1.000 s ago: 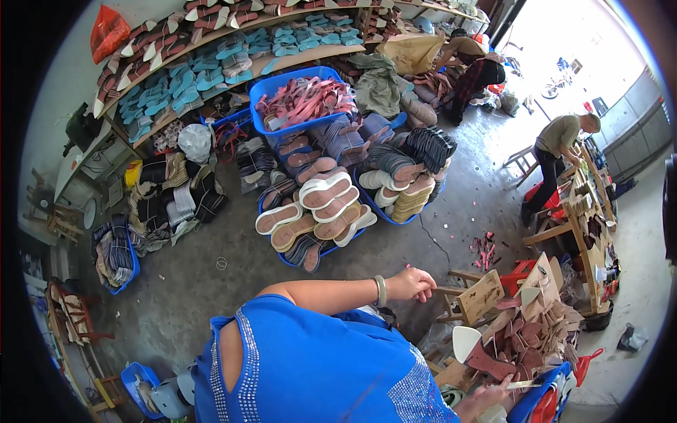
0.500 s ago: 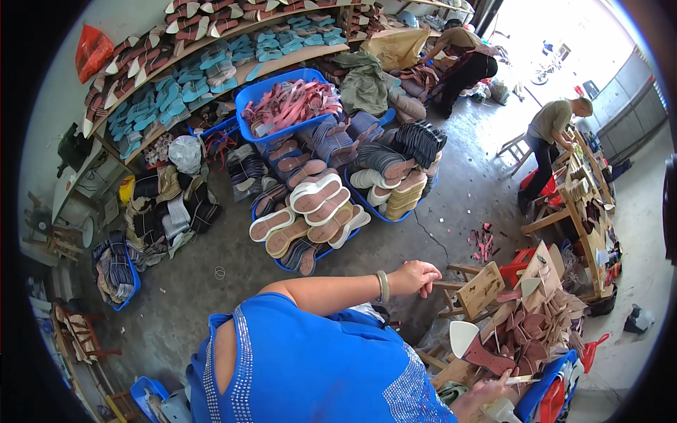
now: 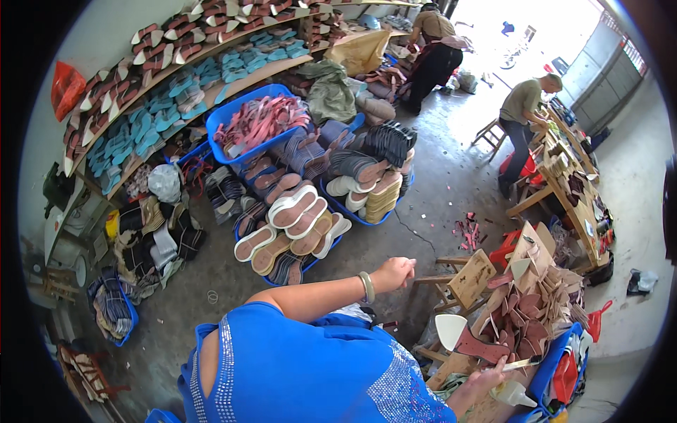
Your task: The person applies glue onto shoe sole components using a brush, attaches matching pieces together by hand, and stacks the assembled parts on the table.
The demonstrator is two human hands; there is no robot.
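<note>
A long curved shelf (image 3: pixel 233 67) runs along the far wall, packed with rows of teal, brown and white shoe soles standing on edge. Below it the grey concrete floor (image 3: pixel 437 183) carries blue plastic crates (image 3: pixel 233 116), the biggest heaped with pink straps, the others stacked with flat soles in cream, tan and black rubber. In the lower middle sits a person in a blue top (image 3: pixel 296 374) with glittering trim at the shoulders, seen from above. At the right, a low wooden surface (image 3: pixel 451 366) holds a pile of brown sole pieces (image 3: pixel 536 317), thin and leathery, fanned against each other toward its far corner, with a small wooden stool (image 3: pixel 469 278) just beside the pile. The left hand (image 3: pixel 395 271) is loosely curled, nearly a fist, held in the air above the floor near the stool; a pale bangle (image 3: pixel 365 287) rings the wrist, and I cannot tell whether anything lies inside the fingers. The right hand (image 3: pixel 486 377), at the surface's near edge, is closed narrowly around a slim brush (image 3: pixel 522 364) whose tip rests on a dark red sole piece (image 3: pixel 479 347) lying flat beside a white pointed sole (image 3: pixel 449 330).
</note>
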